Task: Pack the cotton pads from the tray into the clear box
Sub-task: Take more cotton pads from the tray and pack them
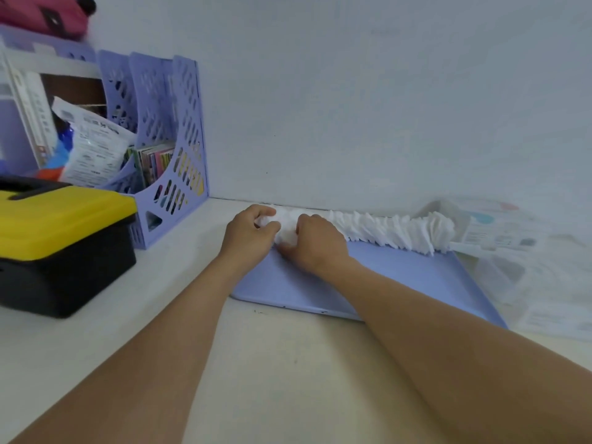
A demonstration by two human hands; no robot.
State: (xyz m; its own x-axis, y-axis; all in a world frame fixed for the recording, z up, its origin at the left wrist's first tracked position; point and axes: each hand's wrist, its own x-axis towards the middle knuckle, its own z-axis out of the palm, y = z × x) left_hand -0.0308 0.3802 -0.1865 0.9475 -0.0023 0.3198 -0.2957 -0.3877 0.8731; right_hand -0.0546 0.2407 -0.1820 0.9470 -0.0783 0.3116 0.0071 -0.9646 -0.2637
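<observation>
A white worktop (282, 363) meets the wall. At its left edge a black toolbox with a yellow lid (61, 241) sits shut; behind it a lilac file rack (166, 149) holds booklets and packets. The lilac tray (400, 280) carries a long row of cotton pads (390, 230) along its far edge. A clear box (503, 232), blurred, stands right of the tray. The left hand (248, 233) and right hand (315, 243), fingers curled, pinch the row's left end.

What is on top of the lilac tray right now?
A long row of white cotton pads lies along the tray's far edge. Both hands grip its left end, hiding the pads beneath.
</observation>
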